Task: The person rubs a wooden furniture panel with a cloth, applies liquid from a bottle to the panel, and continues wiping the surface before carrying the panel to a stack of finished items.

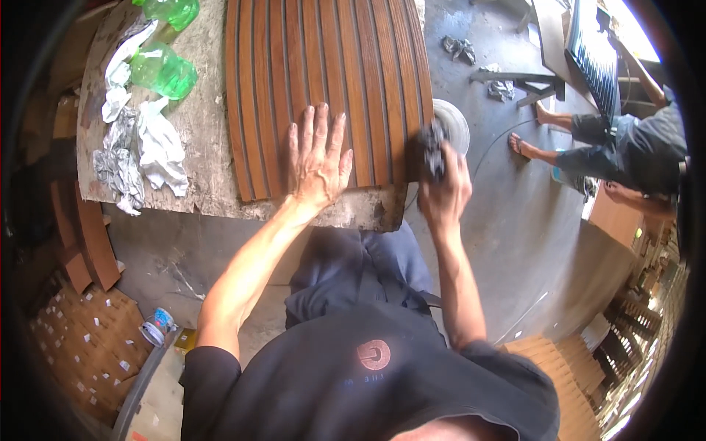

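Wood slat panel point(334, 70) lies under the flat, open left hand point(319, 165); right hand point(447, 192) grips maybe a black sander point(434, 152)

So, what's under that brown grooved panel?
The panel lies over a worn, stained table, visible to the panel's left and past its near end. Whatever is directly beneath is covered, so I can't see it.
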Motion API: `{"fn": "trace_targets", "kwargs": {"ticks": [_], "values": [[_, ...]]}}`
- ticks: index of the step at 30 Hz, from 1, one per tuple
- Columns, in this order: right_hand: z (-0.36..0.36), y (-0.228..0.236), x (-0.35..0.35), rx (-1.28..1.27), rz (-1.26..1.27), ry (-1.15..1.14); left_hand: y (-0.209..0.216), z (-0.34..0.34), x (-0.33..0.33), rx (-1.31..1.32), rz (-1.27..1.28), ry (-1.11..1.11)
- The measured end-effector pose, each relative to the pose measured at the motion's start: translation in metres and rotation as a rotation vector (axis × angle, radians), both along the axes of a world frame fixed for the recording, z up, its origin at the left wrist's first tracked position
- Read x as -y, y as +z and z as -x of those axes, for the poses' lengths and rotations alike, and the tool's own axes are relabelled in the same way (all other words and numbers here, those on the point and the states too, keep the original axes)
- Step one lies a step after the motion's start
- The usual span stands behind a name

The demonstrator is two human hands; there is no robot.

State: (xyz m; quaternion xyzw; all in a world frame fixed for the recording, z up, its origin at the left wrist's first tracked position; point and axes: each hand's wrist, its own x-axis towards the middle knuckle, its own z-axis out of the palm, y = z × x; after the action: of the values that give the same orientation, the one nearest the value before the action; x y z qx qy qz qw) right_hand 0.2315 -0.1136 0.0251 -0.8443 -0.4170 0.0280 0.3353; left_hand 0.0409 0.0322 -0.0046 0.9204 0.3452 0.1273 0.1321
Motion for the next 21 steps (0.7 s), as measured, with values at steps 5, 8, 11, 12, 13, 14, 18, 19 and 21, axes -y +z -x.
{"fn": "trace_targets", "kwargs": {"ticks": [5, 8, 11, 12, 13, 14, 18, 19, 21], "values": [[-0.07, -0.016, -0.102, 0.119, 0.025, -0.071, 0.003, -0.017, -0.001, 0.04, 0.014, -0.058], [-0.008, -0.009, -0.034, 0.093, -0.034, 0.006, -0.008, 0.004, -0.005, 0.003, -0.03, -0.001], [0.012, -0.008, 0.012, 0.016, -0.025, -0.043, -0.002, 0.005, -0.002, 0.026, -0.032, -0.004], [-0.001, -0.011, -0.006, 0.087, -0.068, -0.011, -0.005, 0.001, -0.003, 0.02, -0.032, -0.005], [-0.02, -0.012, -0.034, 0.153, -0.105, 0.02, -0.004, 0.0, -0.001, 0.009, -0.028, -0.006], [-0.039, -0.017, -0.063, 0.137, -0.079, -0.008, -0.004, -0.005, 0.001, 0.017, -0.024, -0.013], [-0.081, -0.02, -0.125, 0.151, -0.037, -0.075, -0.003, -0.015, -0.002, 0.04, -0.026, -0.058], [-0.067, -0.024, -0.107, 0.152, -0.076, -0.041, -0.004, -0.01, -0.005, 0.036, -0.029, -0.067], [-0.024, -0.023, -0.038, 0.17, -0.109, 0.027, -0.003, 0.002, -0.003, 0.003, -0.023, -0.006]]}}
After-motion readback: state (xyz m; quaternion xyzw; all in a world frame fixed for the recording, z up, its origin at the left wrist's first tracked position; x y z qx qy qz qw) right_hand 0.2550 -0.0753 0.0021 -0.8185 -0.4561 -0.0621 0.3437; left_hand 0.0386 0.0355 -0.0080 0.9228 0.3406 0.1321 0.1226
